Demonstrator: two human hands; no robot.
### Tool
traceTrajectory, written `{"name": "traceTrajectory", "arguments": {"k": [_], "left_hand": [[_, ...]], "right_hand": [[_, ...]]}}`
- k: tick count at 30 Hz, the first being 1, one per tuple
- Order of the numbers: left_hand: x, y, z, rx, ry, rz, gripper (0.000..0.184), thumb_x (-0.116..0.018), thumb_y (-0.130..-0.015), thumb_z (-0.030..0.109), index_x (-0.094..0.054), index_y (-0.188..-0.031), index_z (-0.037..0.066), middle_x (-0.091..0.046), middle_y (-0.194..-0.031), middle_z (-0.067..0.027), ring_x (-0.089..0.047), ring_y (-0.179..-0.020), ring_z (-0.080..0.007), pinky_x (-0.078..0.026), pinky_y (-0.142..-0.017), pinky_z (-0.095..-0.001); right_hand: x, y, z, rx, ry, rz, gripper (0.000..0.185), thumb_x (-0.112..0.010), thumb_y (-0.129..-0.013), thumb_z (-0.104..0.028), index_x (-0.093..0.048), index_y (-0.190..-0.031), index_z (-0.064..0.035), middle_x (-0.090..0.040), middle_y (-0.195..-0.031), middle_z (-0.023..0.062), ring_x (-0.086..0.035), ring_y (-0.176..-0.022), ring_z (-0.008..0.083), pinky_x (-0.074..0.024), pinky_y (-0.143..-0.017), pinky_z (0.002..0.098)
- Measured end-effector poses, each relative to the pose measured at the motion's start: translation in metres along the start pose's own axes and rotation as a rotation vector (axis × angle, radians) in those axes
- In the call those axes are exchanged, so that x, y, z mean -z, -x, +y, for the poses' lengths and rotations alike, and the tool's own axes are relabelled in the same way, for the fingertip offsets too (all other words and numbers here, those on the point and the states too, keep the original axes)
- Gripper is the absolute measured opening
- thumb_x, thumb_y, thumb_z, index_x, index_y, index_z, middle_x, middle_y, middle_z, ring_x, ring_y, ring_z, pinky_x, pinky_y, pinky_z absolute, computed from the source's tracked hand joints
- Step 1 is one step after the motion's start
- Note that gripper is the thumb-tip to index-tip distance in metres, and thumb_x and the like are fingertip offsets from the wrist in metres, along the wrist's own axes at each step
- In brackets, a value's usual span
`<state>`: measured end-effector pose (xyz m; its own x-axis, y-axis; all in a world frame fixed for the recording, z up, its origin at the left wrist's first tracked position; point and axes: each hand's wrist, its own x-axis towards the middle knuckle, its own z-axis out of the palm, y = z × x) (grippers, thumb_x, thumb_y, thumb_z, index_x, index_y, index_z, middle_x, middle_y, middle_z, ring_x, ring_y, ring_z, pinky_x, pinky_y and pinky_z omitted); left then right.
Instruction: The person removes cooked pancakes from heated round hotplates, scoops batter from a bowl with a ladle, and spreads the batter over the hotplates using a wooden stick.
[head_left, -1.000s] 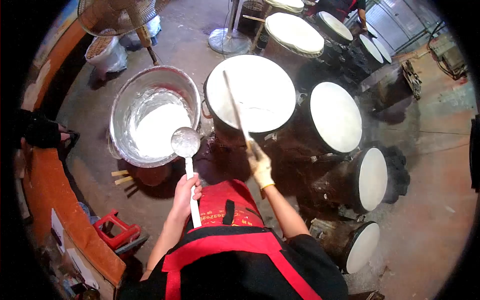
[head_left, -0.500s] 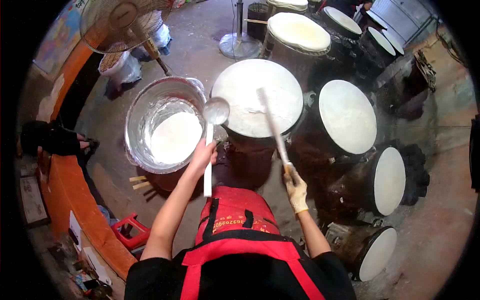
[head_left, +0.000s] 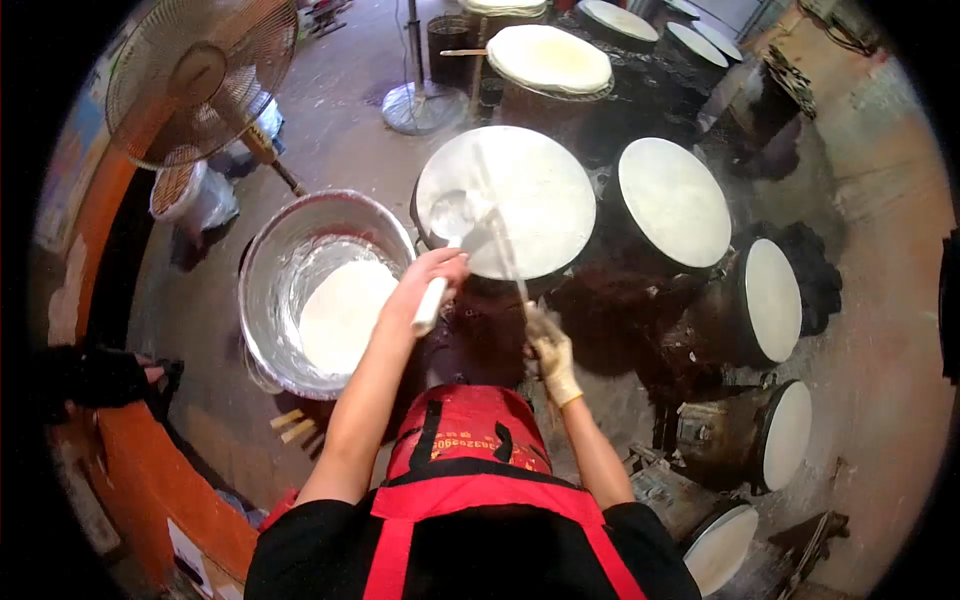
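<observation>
My left hand (head_left: 432, 285) is wrapped round the white handle of a metal ladle (head_left: 452, 212), whose bowl is over the left part of a round griddle (head_left: 555, 190) covered in a pale layer. In my right hand (head_left: 552, 358), which wears a pale glove, is a long thin spreading stick (head_left: 506, 255). The stick reaches up over the same griddle and is smeared by motion near its far end. Whether the ladle or stick touches the surface I cannot tell. To the left stands a large metal pot (head_left: 265, 245) with white batter (head_left: 350, 315) in it.
More round white-topped griddles curve away on the right, one (head_left: 675, 203) close by. A stack of thin round sheets (head_left: 550, 58) is at the back. A fan (head_left: 200, 72) and a bag (head_left: 205, 195) stand at the left. A person's dark sleeve (head_left: 95, 375) shows at the left edge.
The ladle has moved from beside the pot's rim to over the griddle. My right hand has come inward to the left with the stick. The whole view has shifted.
</observation>
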<state>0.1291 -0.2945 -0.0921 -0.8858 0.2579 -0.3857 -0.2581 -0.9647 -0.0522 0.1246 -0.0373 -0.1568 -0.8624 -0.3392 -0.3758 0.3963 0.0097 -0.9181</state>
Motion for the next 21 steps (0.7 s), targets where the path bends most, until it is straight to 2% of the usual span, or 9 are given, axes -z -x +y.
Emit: {"name": "traceTrajectory", "arguments": {"k": [4,6,10,12,14,15,16,17,21], "left_hand": [[-0.024,0.053,0.003,-0.105,-0.253,0.210,0.007,-0.047,-0.091,0.008,-0.044,-0.091,0.002,-0.037,-0.060,0.0007,-0.032,-0.043,-0.0016,-0.024,-0.028,-0.0132],[-0.012,0.062,0.024,0.040,-0.194,0.224,0.006,-0.047,-0.091,0.008,-0.045,-0.093,0.002,-0.038,-0.060,0.0001,-0.032,-0.042,-0.0018,-0.025,-0.028,-0.0132],[-0.003,0.110,0.014,-0.057,-0.284,0.358,0.009,-0.049,-0.090,0.007,-0.043,-0.086,0.001,-0.040,-0.062,-0.0008,-0.032,-0.041,-0.0028,-0.024,-0.027,-0.0134],[0.012,0.134,0.004,-0.148,-0.414,0.395,0.013,-0.051,-0.090,0.009,-0.043,-0.082,0.003,-0.040,-0.062,0.0002,-0.031,-0.040,-0.0029,-0.026,-0.030,-0.0140],[0.044,0.142,0.005,-0.169,-0.512,0.554,0.012,-0.053,-0.089,0.011,-0.046,-0.082,0.005,-0.045,-0.062,0.0011,-0.032,-0.039,-0.0029,-0.028,-0.031,-0.0138],[0.033,0.142,-0.003,-0.170,-0.468,0.513,0.011,-0.052,-0.089,0.011,-0.046,-0.083,0.005,-0.045,-0.061,0.0019,-0.032,-0.039,-0.0031,-0.028,-0.031,-0.0140],[0.042,0.134,0.002,-0.157,-0.552,0.532,0.014,-0.050,-0.091,0.012,-0.043,-0.079,0.006,-0.041,-0.061,0.0021,-0.031,-0.040,-0.0038,-0.027,-0.031,-0.0144],[0.051,0.126,0.010,-0.052,-0.481,0.451,0.017,-0.048,-0.092,0.012,-0.041,-0.077,0.007,-0.039,-0.060,0.0021,-0.031,-0.040,-0.0041,-0.027,-0.030,-0.0149],[0.006,0.056,-0.035,0.254,-0.393,0.292,0.014,-0.041,-0.094,0.010,-0.040,-0.081,0.006,-0.031,-0.060,0.0017,-0.029,-0.045,-0.0048,-0.023,-0.029,-0.0175]], "right_hand": [[0.000,-0.002,-0.033,-0.054,0.003,0.262,0.032,-0.053,-0.090,-0.016,-0.054,-0.122,-0.0084,-0.051,-0.068,-0.0033,-0.046,-0.050,0.0048,-0.0432,-0.044,0.0223],[-0.005,-0.007,0.044,0.203,0.132,0.159,0.032,-0.061,-0.087,-0.019,-0.059,-0.118,-0.0099,-0.058,-0.097,0.0064,-0.052,-0.086,0.0114,-0.0449,-0.075,0.0235],[-0.045,0.044,0.022,0.296,0.955,-0.015,0.038,-0.059,-0.084,-0.028,-0.056,-0.121,-0.0183,-0.064,-0.091,0.0200,-0.064,-0.085,0.0295,-0.0488,-0.074,0.0338],[-0.037,0.026,0.020,0.356,0.878,0.142,0.036,-0.053,-0.087,-0.032,-0.055,-0.120,-0.0177,-0.061,-0.084,0.0205,-0.059,-0.076,0.0385,-0.0469,-0.069,0.0446],[-0.032,0.009,0.006,0.365,0.572,0.412,0.029,-0.055,-0.084,-0.026,-0.060,-0.110,-0.0136,-0.063,-0.087,0.0181,-0.060,-0.076,0.0364,-0.0482,-0.067,0.0421],[-0.033,-0.001,0.013,0.567,0.555,0.533,0.026,-0.053,-0.082,-0.021,-0.062,-0.106,-0.0136,-0.063,-0.086,0.0174,-0.060,-0.072,0.0362,-0.0492,-0.065,0.0419],[-0.035,0.002,0.025,0.360,0.779,0.370,0.028,-0.052,-0.081,-0.019,-0.061,-0.107,-0.0148,-0.064,-0.085,0.0172,-0.061,-0.071,0.0360,-0.0497,-0.064,0.0429],[-0.050,0.030,-0.015,0.329,0.876,0.289,0.030,-0.053,-0.080,-0.024,-0.059,-0.109,-0.0165,-0.064,-0.084,0.0169,-0.061,-0.070,0.0352,-0.0493,-0.063,0.0443],[-0.063,0.056,0.050,0.325,0.955,0.059,0.040,-0.052,-0.082,-0.037,-0.052,-0.118,-0.0194,-0.062,-0.073,0.0176,-0.062,-0.068,0.0344,-0.0489,-0.062,0.0451]]}}
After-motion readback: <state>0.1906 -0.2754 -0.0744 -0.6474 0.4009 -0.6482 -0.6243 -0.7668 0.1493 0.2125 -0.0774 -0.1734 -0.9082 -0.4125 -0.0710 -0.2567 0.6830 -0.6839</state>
